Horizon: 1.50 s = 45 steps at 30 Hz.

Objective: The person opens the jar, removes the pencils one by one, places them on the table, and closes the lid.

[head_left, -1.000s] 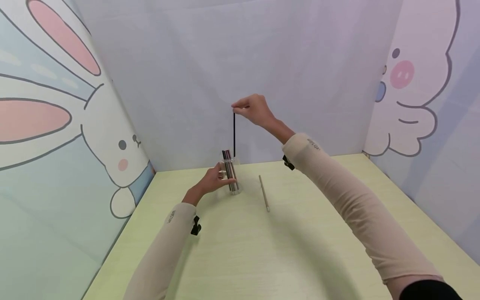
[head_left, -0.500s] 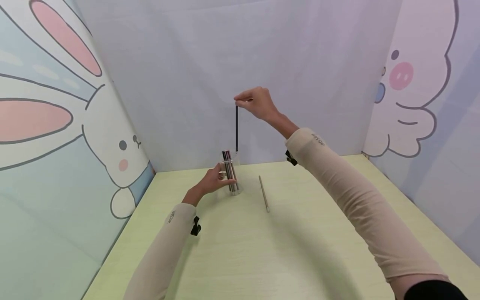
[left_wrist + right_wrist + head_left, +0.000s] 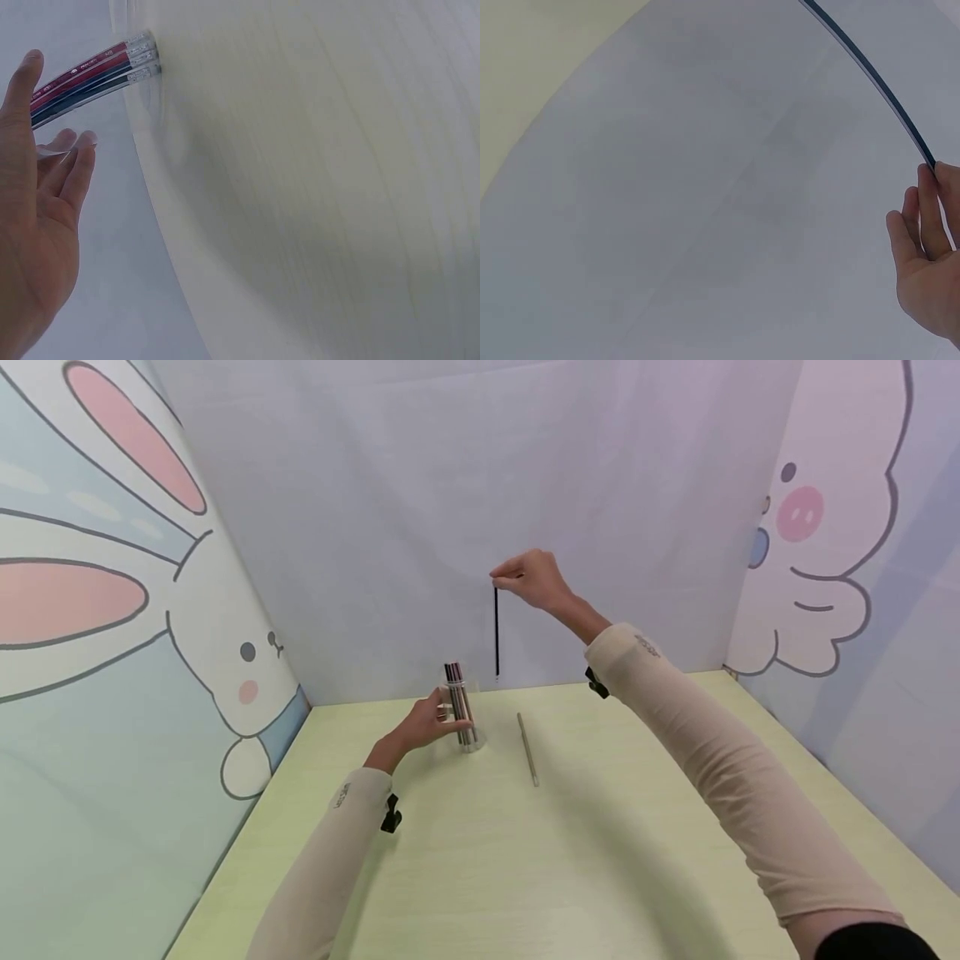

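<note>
My left hand (image 3: 422, 725) grips a clear cup (image 3: 474, 693) near the back of the table, thumb in front and fingers behind. Inside it several pencils (image 3: 453, 673) lean to the left. In the left wrist view, red and dark pencils (image 3: 112, 69) show silvery ends at the cup's base. Up and to the right of the cup, my right hand (image 3: 534, 578) pinches a dark pencil (image 3: 497, 631) by its top end. It hangs upright in the air, apart from the cup. A single pale pencil (image 3: 528, 750) lies on the table right of the cup.
The light wood-look table (image 3: 480, 860) ends at a plain pale back wall (image 3: 375, 527). Side panels carry a cartoon rabbit (image 3: 225, 635) on the left and a pink-nosed cartoon animal (image 3: 832, 568) on the right.
My right hand has lifted the dark pencil out from over the cup, moved it right, then lowered it a little. My left hand keeps its place on the cup.
</note>
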Available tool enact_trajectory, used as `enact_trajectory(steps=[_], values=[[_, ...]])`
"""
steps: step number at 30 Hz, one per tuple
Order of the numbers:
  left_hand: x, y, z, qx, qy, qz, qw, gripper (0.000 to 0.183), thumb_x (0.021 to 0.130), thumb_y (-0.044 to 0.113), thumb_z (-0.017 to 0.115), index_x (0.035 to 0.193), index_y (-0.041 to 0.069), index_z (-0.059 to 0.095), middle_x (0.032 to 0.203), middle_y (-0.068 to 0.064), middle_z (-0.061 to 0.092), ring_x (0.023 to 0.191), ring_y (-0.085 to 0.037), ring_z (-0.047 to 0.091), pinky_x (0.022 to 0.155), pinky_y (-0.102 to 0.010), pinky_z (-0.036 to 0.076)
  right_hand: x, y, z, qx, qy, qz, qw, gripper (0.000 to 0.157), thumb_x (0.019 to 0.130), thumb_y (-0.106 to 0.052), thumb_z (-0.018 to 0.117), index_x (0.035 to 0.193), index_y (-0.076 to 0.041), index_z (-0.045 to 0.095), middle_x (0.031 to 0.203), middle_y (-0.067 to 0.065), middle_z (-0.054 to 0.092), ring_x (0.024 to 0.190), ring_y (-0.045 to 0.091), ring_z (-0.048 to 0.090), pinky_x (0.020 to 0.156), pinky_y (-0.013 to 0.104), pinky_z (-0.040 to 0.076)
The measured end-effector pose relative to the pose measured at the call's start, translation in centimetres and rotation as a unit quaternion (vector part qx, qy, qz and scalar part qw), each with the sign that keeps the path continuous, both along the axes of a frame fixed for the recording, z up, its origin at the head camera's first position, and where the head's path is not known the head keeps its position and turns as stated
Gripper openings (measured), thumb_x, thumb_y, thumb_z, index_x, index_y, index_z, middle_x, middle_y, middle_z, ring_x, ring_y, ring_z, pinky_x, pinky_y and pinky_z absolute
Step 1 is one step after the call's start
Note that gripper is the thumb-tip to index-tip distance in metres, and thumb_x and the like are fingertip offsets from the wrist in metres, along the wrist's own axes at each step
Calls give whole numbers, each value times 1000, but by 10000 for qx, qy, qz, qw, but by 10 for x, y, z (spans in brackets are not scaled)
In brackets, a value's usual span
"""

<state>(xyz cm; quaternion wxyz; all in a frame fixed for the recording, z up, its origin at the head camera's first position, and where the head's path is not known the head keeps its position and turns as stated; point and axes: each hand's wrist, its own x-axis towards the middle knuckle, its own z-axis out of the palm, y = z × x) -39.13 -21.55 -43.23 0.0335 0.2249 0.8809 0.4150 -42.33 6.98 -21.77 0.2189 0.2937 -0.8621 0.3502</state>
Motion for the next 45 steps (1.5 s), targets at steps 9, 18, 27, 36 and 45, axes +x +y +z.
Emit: enact_trajectory(steps=[9, 18, 27, 36, 45], values=[[0, 2, 1, -21, 15, 24, 10000, 62, 93, 32, 82, 134, 5, 45, 142, -21, 55, 135, -41, 55, 113, -47, 49, -9, 25, -37, 250, -442, -72, 9987, 22, 101, -14, 70, 118, -2, 78, 118, 17, 75, 107, 31, 72, 90, 47, 60], [1, 1, 2, 21, 91, 28, 10000, 62, 92, 32, 83, 133, 4, 45, 140, -22, 56, 134, -42, 57, 111, -48, 50, -17, 40, -75, 528, -609, -224, 9965, 21, 101, -14, 71, 115, 0, 79, 116, 17, 76, 104, 32, 72, 89, 48, 59], [4, 3, 4, 27, 55, 26, 10000, 60, 93, 30, 82, 131, 4, 44, 141, -23, 55, 135, -42, 56, 112, -48, 50, -16, 43, -97, 607, -878, -138, 9942, 21, 100, -12, 71, 115, 2, 78, 115, 19, 75, 104, 35, 72, 89, 49, 59], [3, 3, 2, -12, 67, -25, 10000, 61, 93, 31, 82, 132, 3, 45, 139, -22, 57, 134, -40, 57, 110, -46, 51, -17, 43, -124, 648, -1308, -238, 9890, 22, 99, -12, 72, 116, 2, 77, 116, 18, 75, 107, 35, 71, 91, 49, 58], [3, 5, 2, 42, 90, -92, 9999, 62, 92, 33, 83, 131, 4, 44, 140, -22, 56, 134, -43, 56, 111, -47, 50, -14, 46, -148, 647, -1264, -171, 9897, 22, 99, -11, 72, 113, 4, 78, 114, 19, 75, 105, 36, 72, 92, 51, 58]])
